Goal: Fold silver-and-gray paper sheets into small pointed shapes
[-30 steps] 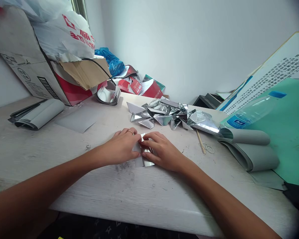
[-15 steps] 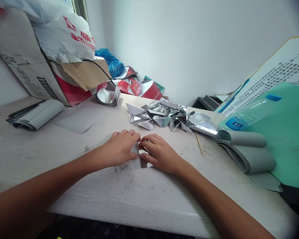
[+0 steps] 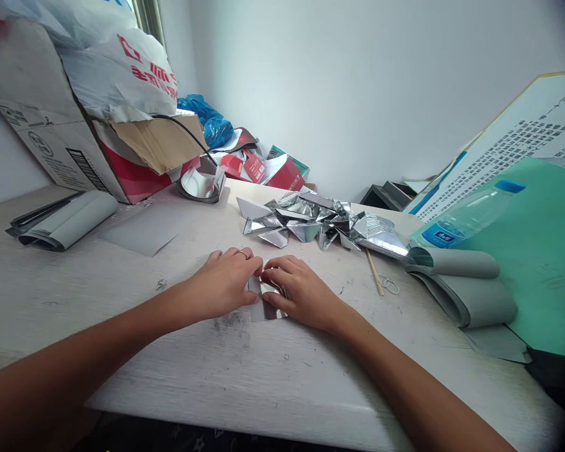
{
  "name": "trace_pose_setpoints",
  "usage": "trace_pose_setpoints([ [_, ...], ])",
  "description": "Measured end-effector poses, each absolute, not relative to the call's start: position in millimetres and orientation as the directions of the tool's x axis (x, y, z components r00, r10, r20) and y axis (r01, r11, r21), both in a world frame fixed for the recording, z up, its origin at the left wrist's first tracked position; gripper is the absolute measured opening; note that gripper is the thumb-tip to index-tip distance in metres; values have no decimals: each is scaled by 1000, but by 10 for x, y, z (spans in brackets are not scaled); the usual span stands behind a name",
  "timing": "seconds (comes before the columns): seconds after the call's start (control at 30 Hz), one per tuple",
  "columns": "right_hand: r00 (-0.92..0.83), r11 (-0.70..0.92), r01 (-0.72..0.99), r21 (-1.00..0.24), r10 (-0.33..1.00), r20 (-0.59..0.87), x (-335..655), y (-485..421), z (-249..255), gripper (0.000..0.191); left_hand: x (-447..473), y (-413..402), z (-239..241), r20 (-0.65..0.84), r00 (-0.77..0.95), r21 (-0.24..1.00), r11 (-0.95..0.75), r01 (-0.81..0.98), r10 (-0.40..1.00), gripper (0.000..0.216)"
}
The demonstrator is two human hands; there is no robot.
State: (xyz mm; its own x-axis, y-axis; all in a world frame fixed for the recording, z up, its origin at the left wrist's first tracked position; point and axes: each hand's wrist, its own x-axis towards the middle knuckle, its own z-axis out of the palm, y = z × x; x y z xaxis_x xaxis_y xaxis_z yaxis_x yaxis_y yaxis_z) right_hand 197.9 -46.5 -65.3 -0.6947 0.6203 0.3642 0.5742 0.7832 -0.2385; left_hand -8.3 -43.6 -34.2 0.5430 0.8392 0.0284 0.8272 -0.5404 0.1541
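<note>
A small folded piece of silver foil paper (image 3: 262,306) lies on the white table (image 3: 263,376) in front of me. My left hand (image 3: 223,282), with a ring on one finger, presses on its left side with curled fingers. My right hand (image 3: 301,290) pinches the right side, its fingertips meeting the left hand's over the paper. Most of the piece is hidden under both hands. Behind them lies a heap of folded silver paper shapes (image 3: 315,223).
A cardboard box (image 3: 51,125) with plastic bags stands back left, and a tape roll (image 3: 201,182) beside it. Grey sheets (image 3: 139,229) and rolled paper (image 3: 61,220) lie left. Right: curled grey sheets (image 3: 466,289), a wooden stick (image 3: 373,271), a rubber band (image 3: 390,284), a bottle (image 3: 471,216), a green board (image 3: 546,263).
Both hands stay on the foil piece; the raised white corner seen between the fingers a second ago is now pressed flat. The view has shifted slightly.
</note>
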Motion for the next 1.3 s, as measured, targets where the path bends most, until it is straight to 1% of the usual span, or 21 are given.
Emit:
trace_pose_setpoints([
  [0.2,-664,763,583,-279,646,377,1963,-467,-663,18,-88,-441,-353,41,554,166,-553,817,831,21],
  [0.4,-635,733,607,-307,680,367,1950,-474,-660,18,-63,-480,-313,33,544,168,-541,824,838,23],
  [0.67,-642,732,614,-294,680,353,1948,-484,-639,15,-63,-492,-301,28,541,173,-537,825,840,22],
  [1.03,-664,754,594,-280,656,359,1942,-482,-625,12,-76,-467,-326,34,545,171,-542,823,838,26],
  [1.3,-659,742,618,-259,669,344,1939,-494,-616,13,-64,-480,-313,26,540,158,-536,829,841,26],
])
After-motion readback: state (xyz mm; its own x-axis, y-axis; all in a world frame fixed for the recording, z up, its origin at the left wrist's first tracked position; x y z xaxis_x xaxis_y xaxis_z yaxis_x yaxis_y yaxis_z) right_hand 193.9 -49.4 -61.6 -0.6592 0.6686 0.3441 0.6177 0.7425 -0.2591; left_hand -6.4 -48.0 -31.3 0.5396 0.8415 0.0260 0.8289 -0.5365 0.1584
